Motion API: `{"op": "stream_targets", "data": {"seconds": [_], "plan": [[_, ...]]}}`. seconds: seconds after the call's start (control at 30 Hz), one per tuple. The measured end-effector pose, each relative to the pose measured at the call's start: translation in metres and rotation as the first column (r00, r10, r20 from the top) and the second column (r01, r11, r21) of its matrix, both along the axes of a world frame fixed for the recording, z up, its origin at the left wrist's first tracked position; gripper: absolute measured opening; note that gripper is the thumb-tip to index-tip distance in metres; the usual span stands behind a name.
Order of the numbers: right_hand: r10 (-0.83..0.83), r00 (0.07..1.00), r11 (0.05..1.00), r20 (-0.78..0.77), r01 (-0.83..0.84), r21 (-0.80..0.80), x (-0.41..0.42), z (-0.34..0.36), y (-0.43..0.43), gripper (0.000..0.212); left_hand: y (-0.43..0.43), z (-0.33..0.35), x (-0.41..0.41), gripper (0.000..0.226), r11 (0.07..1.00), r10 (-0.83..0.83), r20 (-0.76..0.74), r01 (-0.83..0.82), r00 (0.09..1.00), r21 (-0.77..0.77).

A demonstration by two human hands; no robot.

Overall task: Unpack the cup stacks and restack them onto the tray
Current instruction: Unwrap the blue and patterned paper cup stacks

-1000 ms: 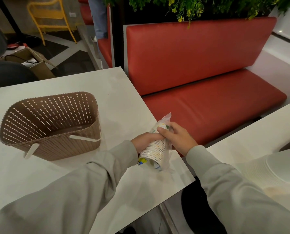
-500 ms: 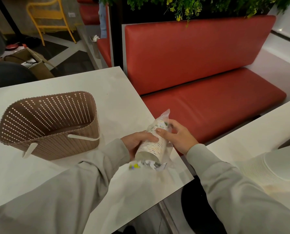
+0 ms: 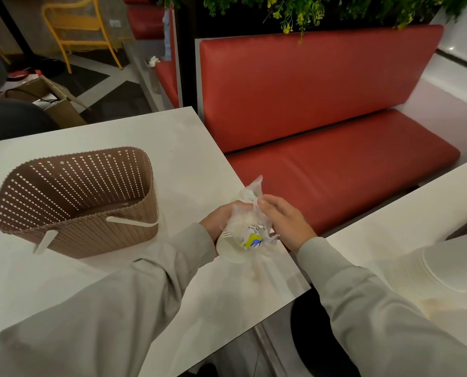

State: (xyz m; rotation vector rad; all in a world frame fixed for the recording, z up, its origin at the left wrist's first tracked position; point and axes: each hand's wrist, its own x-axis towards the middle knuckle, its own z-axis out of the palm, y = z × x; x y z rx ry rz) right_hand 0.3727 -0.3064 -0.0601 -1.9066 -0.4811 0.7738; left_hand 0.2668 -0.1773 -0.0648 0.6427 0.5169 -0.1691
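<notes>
A stack of white paper cups [image 3: 231, 247] sits partly inside a clear plastic wrapper [image 3: 250, 210] with a yellow and blue label, held over the right edge of the white table [image 3: 194, 159]. My left hand [image 3: 217, 220] grips the stack from the left. My right hand [image 3: 284, 219] pinches the bunched wrapper at its top end. The open end of the bottom cup sticks out of the wrapper, towards me. A brown perforated basket [image 3: 74, 208] with white handles stands on the table to the left, nothing visible in it.
A second stack of white cups [image 3: 428, 268] lies on the neighbouring white table [image 3: 390, 221] at the right. A red bench [image 3: 322, 131] runs behind both tables, plants above it. A dark gap separates the tables. A yellow chair [image 3: 77, 28] and a cardboard box [image 3: 55, 99] stand on the floor far left.
The wrapper has been pulled up the stack, and the bare cups now stick out of its lower end. The stack has tilted with its open end towards me.
</notes>
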Motion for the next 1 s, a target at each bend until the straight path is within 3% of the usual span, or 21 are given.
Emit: {"op": "stream_targets", "data": {"seconds": [0.07, 0.17, 0.27, 0.4, 0.53, 0.73, 0.9, 1.0], "plan": [[-0.045, 0.999, 0.999, -0.025, 0.045, 0.004, -0.003, -0.001, 0.0, 0.064, 0.006, 0.001, 0.005, 0.024, 0.99, 0.122, 0.016, -0.123, 0.992, 0.07], [-0.117, 0.985, 0.993, -0.123, 0.121, 0.018, -0.009, -0.004, -0.005, 0.023, 0.017, -0.002, 0.01, 0.067, 0.908, 0.377, -0.095, -0.348, 0.921, 0.232], [-0.109, 0.964, 0.994, -0.243, 0.11, -0.011, -0.017, -0.009, -0.011, 0.029, 0.024, -0.005, 0.012, 0.095, 0.823, 0.538, -0.126, -0.488, 0.834, 0.29], [0.095, 0.93, 0.995, -0.356, -0.103, -0.002, -0.031, -0.006, -0.017, 0.046, 0.022, 0.002, 0.011, 0.087, 0.759, 0.618, -0.111, -0.554, 0.778, 0.342], [0.129, 0.938, 0.991, -0.322, -0.13, 0.02, -0.037, -0.005, -0.01, 0.075, 0.013, 0.0, 0.011, 0.068, 0.752, 0.629, -0.084, -0.578, 0.773, 0.317], [0.089, 0.957, 0.996, -0.277, -0.087, 0.02, -0.037, -0.006, -0.003, 0.072, -0.007, 0.004, 0.011, 0.053, 0.771, 0.583, 0.018, -0.56, 0.813, 0.304], [0.163, 0.958, 0.982, -0.236, -0.182, -0.061, -0.032, -0.007, -0.009, 0.06, -0.006, 0.009, 0.009, 0.065, 0.79, 0.505, 0.036, -0.479, 0.863, 0.382], [0.242, 0.934, 0.95, -0.264, -0.283, -0.133, -0.032, -0.004, -0.013, 0.057, -0.001, 0.018, 0.01, 0.036, 0.792, 0.426, 0.027, -0.387, 0.904, 0.472]]}}
